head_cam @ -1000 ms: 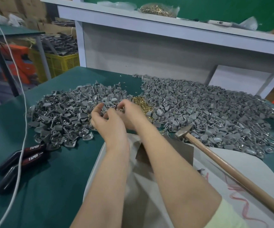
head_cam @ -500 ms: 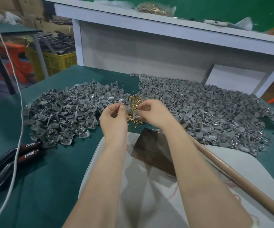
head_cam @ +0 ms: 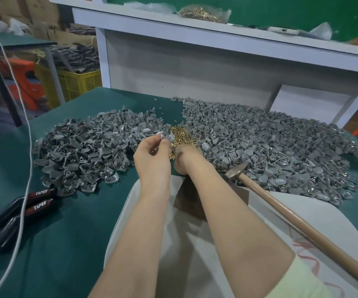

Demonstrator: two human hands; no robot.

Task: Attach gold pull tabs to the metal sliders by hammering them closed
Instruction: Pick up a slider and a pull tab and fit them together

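Head view, left to right: who holds what?
— Left hand (head_cam: 152, 162) pinches one grey metal slider (head_cam: 167, 137), just left of the small heap of gold pull tabs (head_cam: 181, 136). Right hand (head_cam: 184, 155) dips into that heap, grasp hidden. Wooden-handled hammer (head_cam: 292, 218) lies right of it, nearer that hand.

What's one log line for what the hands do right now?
left hand: pinches grey slider | right hand: at gold tabs | hammer: lying untouched
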